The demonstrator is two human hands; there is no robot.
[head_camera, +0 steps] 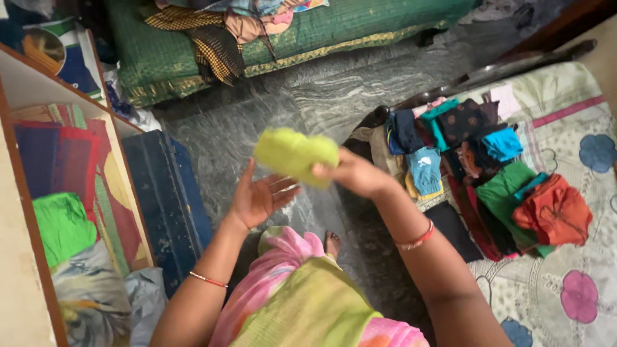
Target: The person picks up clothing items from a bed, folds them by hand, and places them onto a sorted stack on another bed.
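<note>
both hands meet at a folded yellow-green cloth (295,154), the right hand (353,173) pinching its right end so it hangs level, long axis left to right, while the left hand (260,199) lies spread, palm up, just below, seemingly to support it.

A heap of folded clothes (488,173) in blue, green, orange and dark tones is lying on a floral bedsheet (565,283) at the right, while a dark blue trunk (168,199) is standing on the grey stone floor (289,103) beside an open shelf (38,83) holding folded fabrics. A green mattress (360,32) with a gold edge is lying along the far side, carrying crumpled cloth.
</note>
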